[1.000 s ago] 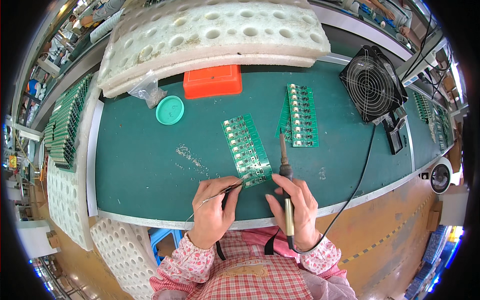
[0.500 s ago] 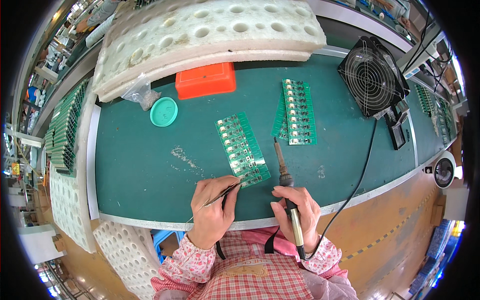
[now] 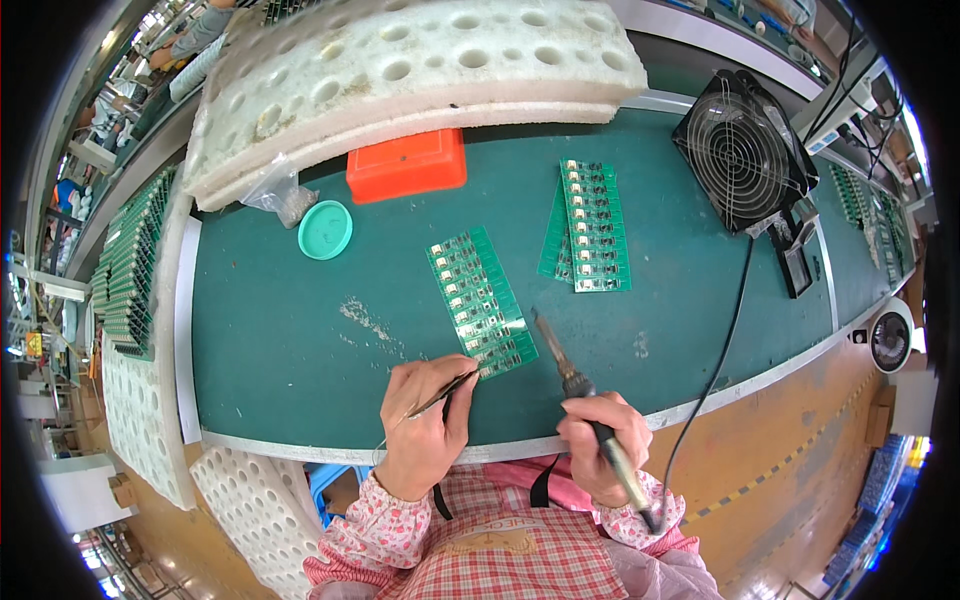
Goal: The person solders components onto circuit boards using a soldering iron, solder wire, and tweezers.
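Note:
My left hand (image 3: 422, 428) is closed around dark tweezers (image 3: 446, 394), whose tips meet the near end of a green circuit board panel (image 3: 480, 300). A thin wire shows beside that hand's wrist. Several rows of small parts run along the panel, which lies slanted on the mat. In my right hand (image 3: 612, 440) is a soldering iron (image 3: 574, 380), gripped by its handle. Its tip points up and left, a short way right of the panel and apart from it. Farther off, two more green panels (image 3: 597, 230) lie overlapped.
A black fan (image 3: 738, 150) stands at the far right, with an iron stand (image 3: 793, 262) by it. Pitted white foam (image 3: 420, 70) spans the back, behind an orange box (image 3: 407, 165). A teal lid (image 3: 325, 230) and a plastic bag (image 3: 282, 193) lie left. The iron's cable (image 3: 738, 320) trails right.
My right hand has shifted slightly right and the iron has tilted, its tip swinging down and left toward the board panel. My left hand stays almost in place with the tweezers.

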